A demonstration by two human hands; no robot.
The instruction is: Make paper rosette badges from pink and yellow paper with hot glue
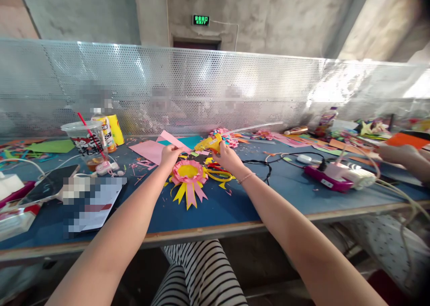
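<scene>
My right hand (229, 159) is wrapped round a yellow hot glue gun (208, 142), with a long pale glue stick (257, 127) running out behind it. The gun's nozzle points left, toward my left hand (170, 157). There my fingers pinch a piece of pink paper (173, 140); its far end sticks out beyond them. On the table just below my hands lies a pink and yellow paper rosette (188, 170) with notched ribbon tails. Beside it rest yellow-handled scissors (220, 175), partly hidden under my right hand.
Phones (50, 185), a plastic cup with a red straw (85, 140) and a bottle stand at left. A purple power strip (331, 180) with cables lies at right, near another person's hand (398, 156). Paper scraps and a perforated metal screen (201, 86) are behind.
</scene>
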